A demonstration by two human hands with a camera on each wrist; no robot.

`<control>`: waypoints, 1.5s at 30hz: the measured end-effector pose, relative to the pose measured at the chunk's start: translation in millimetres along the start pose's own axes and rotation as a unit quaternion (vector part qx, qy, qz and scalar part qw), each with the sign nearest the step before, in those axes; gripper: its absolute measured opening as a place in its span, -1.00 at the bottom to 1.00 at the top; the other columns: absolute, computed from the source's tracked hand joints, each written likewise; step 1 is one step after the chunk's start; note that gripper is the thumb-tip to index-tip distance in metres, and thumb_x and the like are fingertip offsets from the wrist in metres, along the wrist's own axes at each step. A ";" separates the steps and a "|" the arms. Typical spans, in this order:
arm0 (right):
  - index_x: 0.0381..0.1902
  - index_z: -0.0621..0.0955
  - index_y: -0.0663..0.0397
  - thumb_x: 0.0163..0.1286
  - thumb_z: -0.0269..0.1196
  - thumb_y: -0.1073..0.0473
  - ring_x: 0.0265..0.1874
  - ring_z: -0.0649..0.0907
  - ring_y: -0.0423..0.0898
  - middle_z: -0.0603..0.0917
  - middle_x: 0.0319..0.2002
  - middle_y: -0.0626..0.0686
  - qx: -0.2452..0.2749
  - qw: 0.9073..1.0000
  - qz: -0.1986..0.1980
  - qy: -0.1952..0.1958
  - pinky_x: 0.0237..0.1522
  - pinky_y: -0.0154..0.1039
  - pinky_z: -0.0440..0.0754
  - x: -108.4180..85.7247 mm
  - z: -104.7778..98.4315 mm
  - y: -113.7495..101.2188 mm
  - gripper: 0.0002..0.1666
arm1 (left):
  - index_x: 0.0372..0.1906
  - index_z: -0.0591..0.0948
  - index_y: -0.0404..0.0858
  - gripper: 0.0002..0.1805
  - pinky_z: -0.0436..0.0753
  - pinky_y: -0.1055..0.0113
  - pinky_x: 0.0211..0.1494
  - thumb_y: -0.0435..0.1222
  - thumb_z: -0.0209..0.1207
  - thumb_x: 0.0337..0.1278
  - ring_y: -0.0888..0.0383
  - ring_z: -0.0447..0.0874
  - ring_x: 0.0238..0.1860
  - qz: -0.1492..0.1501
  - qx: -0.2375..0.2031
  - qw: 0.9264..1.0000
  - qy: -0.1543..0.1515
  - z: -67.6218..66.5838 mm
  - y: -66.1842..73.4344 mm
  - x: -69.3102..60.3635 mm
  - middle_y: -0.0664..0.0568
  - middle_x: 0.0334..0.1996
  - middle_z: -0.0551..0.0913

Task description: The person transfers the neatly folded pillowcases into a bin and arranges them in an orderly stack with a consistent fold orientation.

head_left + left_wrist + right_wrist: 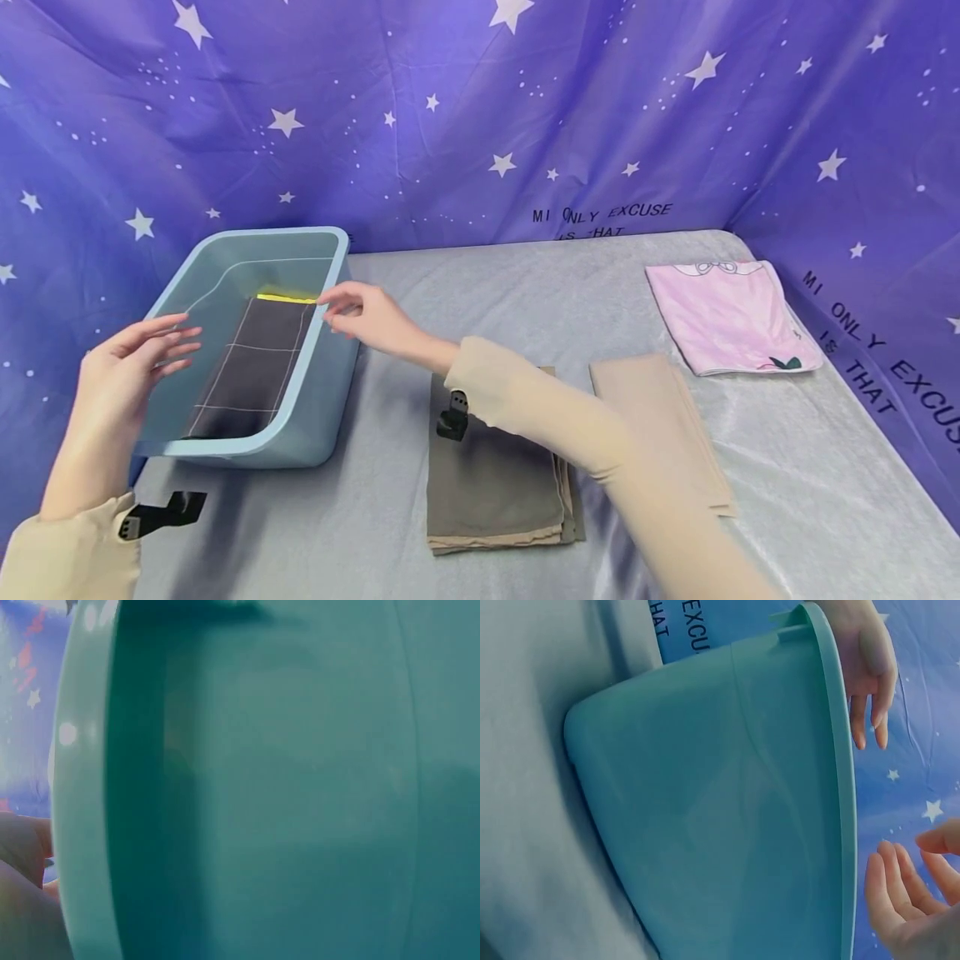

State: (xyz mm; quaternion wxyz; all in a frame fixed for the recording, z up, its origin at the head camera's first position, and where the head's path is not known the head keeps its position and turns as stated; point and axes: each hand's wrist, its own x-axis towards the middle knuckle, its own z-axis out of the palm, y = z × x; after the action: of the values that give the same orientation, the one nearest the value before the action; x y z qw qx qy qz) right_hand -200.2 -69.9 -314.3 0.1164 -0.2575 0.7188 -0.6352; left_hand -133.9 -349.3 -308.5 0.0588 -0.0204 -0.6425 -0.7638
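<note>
Inside a blue plastic bin (341, 408) lies a folded dark cloth (258, 358) with thin pale lines and a yellow far edge. My left hand (135, 358) hovers over the bin's left side, its fingers apart and loosely bent, holding nothing. At the right rim is my right hand (367, 312), fingers relaxed and with nothing in them; whether the fingertips touch the rim I cannot tell. The right wrist view shows the bin's outer wall (705, 787) with both hands beyond the rim. Mostly bin wall (300, 750) fills the left wrist view.
A grey-brown folded cloth stack (495, 492) lies on the grey covered table (375, 517), partly under my right forearm. To its right are a beige folded cloth (660, 417) and a pink folded cloth (735, 317). A purple star-patterned curtain (450, 100) hangs behind.
</note>
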 end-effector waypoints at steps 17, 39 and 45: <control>-0.02 0.48 0.31 0.23 0.02 0.46 -0.40 0.61 0.00 0.60 -0.23 0.26 0.036 0.999 0.007 0.027 -0.31 -0.23 0.60 -31.3 -60.6 12.4 -0.66 | -0.16 0.59 -0.34 -0.78 0.58 0.49 -0.31 -0.50 0.03 0.11 0.24 0.64 -0.33 0.073 0.055 0.996 -0.011 82.1 5.1 -21.1 0.06 -0.33 0.67; -0.01 0.47 0.32 0.22 0.08 0.38 -0.40 0.62 -0.08 0.59 -0.20 0.27 0.006 0.995 0.034 0.092 -0.28 -0.18 0.60 -78.7 -127.6 33.4 -0.65 | -0.05 0.51 -0.40 -0.73 0.47 0.57 -0.13 -0.42 0.03 0.14 0.29 0.55 -0.15 0.103 0.266 0.958 -0.022 158.5 -19.4 -35.3 0.23 -0.22 0.60; 0.00 0.45 0.37 0.22 0.09 0.39 -0.43 0.63 -0.16 0.58 -0.20 0.30 0.000 0.992 0.040 0.118 -0.28 -0.17 0.60 -91.2 -146.1 36.1 -0.64 | -0.05 0.51 -0.37 -0.74 0.46 0.55 -0.10 -0.40 0.04 0.15 0.35 0.51 -0.13 0.084 0.247 0.964 -0.047 177.4 -32.6 -29.9 0.01 -0.16 0.59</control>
State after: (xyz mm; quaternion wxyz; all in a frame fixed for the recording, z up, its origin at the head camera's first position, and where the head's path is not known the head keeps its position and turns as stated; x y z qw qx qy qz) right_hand -203.8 104.3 -339.7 0.0559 -0.1515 0.7369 -0.6564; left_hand -115.9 -167.4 -312.8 0.0957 -0.0951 -0.8091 -0.5719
